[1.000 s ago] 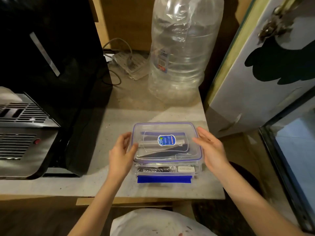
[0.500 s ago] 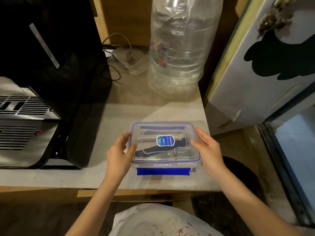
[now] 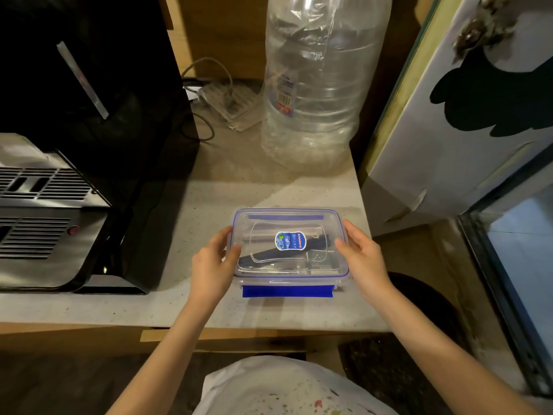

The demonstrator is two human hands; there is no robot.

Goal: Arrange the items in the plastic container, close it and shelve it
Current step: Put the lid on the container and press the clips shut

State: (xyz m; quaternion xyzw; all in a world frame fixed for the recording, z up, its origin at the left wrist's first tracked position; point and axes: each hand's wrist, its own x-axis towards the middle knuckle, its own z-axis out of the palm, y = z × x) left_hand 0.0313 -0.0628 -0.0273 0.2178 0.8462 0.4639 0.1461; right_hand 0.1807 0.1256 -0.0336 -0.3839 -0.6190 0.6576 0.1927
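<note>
1. Plastic container [image 3: 289,250]: clear, rectangular, blue seal line round the lid. It sits flat on the stone counter [image 3: 167,295], near the counter's front edge and toward its right end. The lid is on.
2. Front latch [image 3: 288,291]: solid blue flap along the container's near side, lying against the counter. A second blue strip shows through the lid along the container's far side.
3. Lid label [image 3: 290,241]: small blue and white oval sticker at the middle of the container's lid; print too small to read.
4. Contents: a dark elongated item [image 3: 260,256] and some silvery pieces show through the container's lid; what they are cannot be told.
5. Left hand [image 3: 211,265]: against the container's left side. Thumb lies on the lid's left edge, fingers curl close together round the left wall.
6. Right hand [image 3: 363,260]: against the container's right side. Fingers held straight and close together along the right wall, thumb tip on the lid's right edge.
7. Large clear bottle [image 3: 320,82]: upright, behind the container, well apart from it.
8. Black appliance [image 3: 74,163]: left of the container, with a metal grille on its near face.
9. White panel [image 3: 466,115]: right of the container, past the counter's end, bearing black shapes.
10. Cable and plug strip [image 3: 227,103]: behind the container, beside the bottle's left.
</note>
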